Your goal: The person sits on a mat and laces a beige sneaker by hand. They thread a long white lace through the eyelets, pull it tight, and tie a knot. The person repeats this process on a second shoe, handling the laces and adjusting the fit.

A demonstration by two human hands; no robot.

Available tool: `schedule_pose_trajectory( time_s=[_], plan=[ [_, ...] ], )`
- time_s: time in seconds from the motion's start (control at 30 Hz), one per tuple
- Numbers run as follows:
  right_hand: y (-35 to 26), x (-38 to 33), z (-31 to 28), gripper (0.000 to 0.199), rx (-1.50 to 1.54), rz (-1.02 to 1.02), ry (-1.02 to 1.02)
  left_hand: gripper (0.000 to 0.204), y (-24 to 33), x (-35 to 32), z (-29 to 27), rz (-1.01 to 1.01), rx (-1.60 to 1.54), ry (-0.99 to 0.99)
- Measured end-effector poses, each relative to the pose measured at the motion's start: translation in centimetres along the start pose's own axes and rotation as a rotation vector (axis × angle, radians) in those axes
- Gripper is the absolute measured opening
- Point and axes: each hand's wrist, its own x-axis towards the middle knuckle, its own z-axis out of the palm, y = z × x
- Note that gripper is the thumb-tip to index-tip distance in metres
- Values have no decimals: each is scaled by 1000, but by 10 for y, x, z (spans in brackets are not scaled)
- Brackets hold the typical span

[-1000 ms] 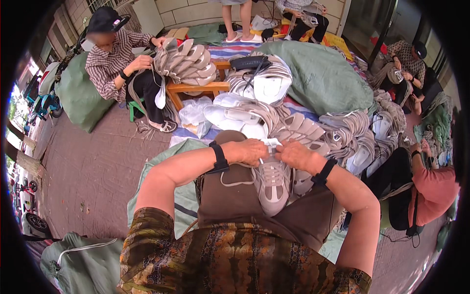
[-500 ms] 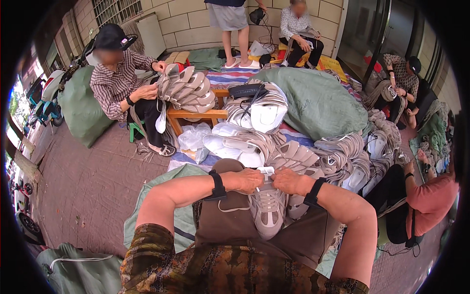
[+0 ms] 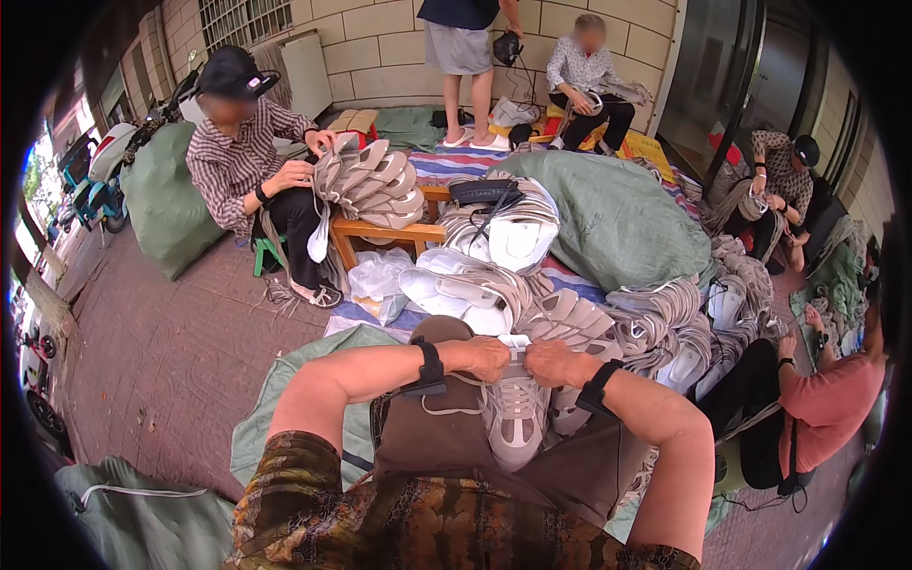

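A beige and grey shoe upper (image 3: 516, 418) with crossed laces lies over my lap, toe toward me. My left hand (image 3: 486, 359) is closed at the left of its lacing, near the white tongue (image 3: 514, 340). On the opposite side, my right hand (image 3: 551, 363) pinches the upper's edge by the top eyelets. My fingertips hide exactly what is between them. A loose shoelace (image 3: 454, 411) loops across my brown trousers, left of the upper. Just beyond my hands lies a fanned stack of similar uppers (image 3: 575, 321).
White-lined uppers (image 3: 456, 290) and further bundles (image 3: 655, 313) are heaped ahead and to the right. Behind them is a large green sack (image 3: 608, 218). A person in a checked shirt (image 3: 252, 157) handles uppers at a wooden stool (image 3: 389, 231). Other people sit at right and back.
My view has shifted slightly. Both hands stay at the top of the lacing; a small white tip seen below my left fingers earlier is no longer visible.
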Motion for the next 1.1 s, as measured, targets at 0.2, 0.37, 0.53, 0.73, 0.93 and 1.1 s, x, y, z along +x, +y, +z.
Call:
schedule_pose_trajectory(
  time_s=[0.2,0.37,0.53,0.73,0.93,1.1],
  plan=[
    [-34,7,-12,28,-102,132,-58,25,21,13,8,-211,-23,42],
    [-28,11,-10,27,28,185,-53,28,12,12,9,-204,-120,33],
    [-6,10,9,24,347,239,142,23,5,-2,33,-28,85,215],
    [12,21,40,25,845,144,438,28,32,-10,43,368,159,504],
    [-43,28,-20,23,1108,-185,378,22,133,-67,35,779,-234,409],
    [-94,11,-79,17,1177,-518,286,10,153,-103,-3,738,-416,350]
  ],
)
